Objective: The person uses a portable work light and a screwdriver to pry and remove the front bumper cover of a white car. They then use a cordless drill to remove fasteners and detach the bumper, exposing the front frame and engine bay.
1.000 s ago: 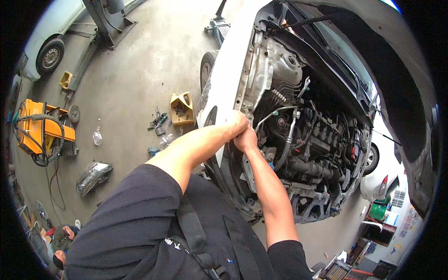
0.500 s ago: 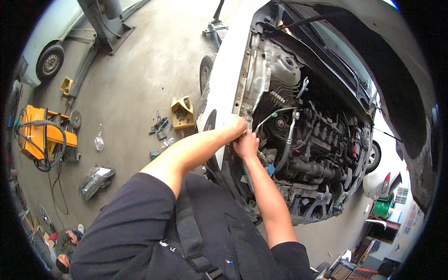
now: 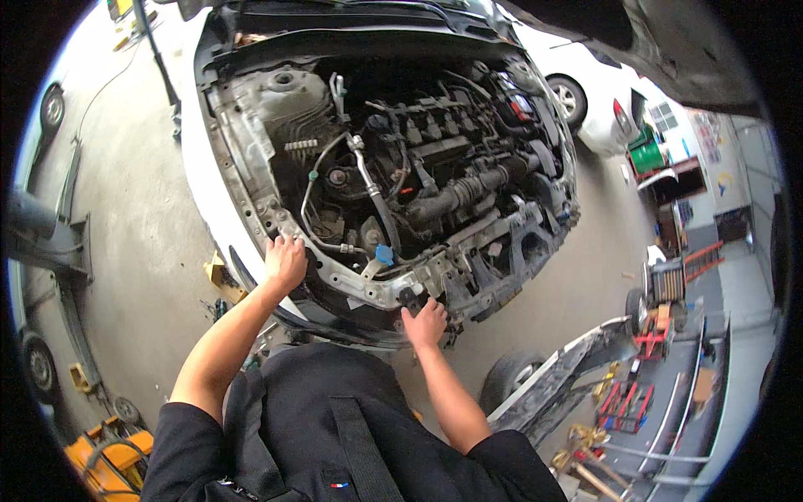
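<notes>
Have left hand set on the bare metal frame, at the left corner near the white fender, with fingertips bent over the edge; can't tell resting from gripping, or see under the palm; have right hand further along the same frame, with thumb and fingers half curled at a small black part; can't tell pinching from plain touching, nor fixed from loose; to place the frame: along the near front edge of the open engine bay, just in front of the blue cap.

Risks, as a guess: cutting bare fingers, from sliding along thin edges without gloves; dropping the black part down behind the frame, if loose and only lightly held; cracking it, if fixed and pulled at an angle; bending the thin metal pipe or knocking the blue cap, from reaching across carelessly; snagging the chest strap on the frame, from bending closer; tripping over the long pale panel at right, from stepping that way with eyes on the work; would check the hood too; can't see any prop from here; possibly at risk of falling, if poorly supported.
</notes>
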Motion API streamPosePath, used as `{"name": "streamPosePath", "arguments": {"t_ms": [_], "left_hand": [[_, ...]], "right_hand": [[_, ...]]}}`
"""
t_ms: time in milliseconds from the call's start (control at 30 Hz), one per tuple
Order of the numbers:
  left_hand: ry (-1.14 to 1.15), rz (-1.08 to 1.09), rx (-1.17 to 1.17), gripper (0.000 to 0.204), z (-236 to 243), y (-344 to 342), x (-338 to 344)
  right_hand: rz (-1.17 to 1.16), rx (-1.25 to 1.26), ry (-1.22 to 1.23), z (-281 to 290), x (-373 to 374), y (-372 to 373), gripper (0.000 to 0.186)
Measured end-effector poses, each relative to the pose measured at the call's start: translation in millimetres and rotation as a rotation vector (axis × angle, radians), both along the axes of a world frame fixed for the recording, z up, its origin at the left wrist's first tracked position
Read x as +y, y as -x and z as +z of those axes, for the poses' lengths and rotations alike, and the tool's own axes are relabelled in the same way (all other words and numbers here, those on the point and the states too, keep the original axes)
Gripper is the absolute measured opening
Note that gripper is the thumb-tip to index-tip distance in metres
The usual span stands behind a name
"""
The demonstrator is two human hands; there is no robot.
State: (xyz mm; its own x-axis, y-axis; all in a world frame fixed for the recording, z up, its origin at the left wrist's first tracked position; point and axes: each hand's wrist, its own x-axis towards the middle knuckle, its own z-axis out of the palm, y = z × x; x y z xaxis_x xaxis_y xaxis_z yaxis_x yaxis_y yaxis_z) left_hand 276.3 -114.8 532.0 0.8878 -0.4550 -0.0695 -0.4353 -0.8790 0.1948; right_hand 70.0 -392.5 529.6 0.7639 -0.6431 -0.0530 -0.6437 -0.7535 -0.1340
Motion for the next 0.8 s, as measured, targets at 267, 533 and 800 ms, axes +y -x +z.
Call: {"name": "streamPosePath", "arguments": {"t_ms": [267,533,800], "left_hand": [[-0.026,0.017,0.112,0.043,14.1,-2.1,1.6],[0.022,0.069,-0.048,0.031,21.6,16.9,-9.9],[0.452,-0.343,0.651,0.044,-27.5,146.1,-133.7]], "right_hand": [[0.081,0.402,-0.052,14.0,-6.9,-18.8,0.064],[0.317,0.501,-0.085,9.0,-41.2,-9.0,0.067],[0.618,0.386,-0.132,20.8,-68.4,-6.2,0.068]]}}
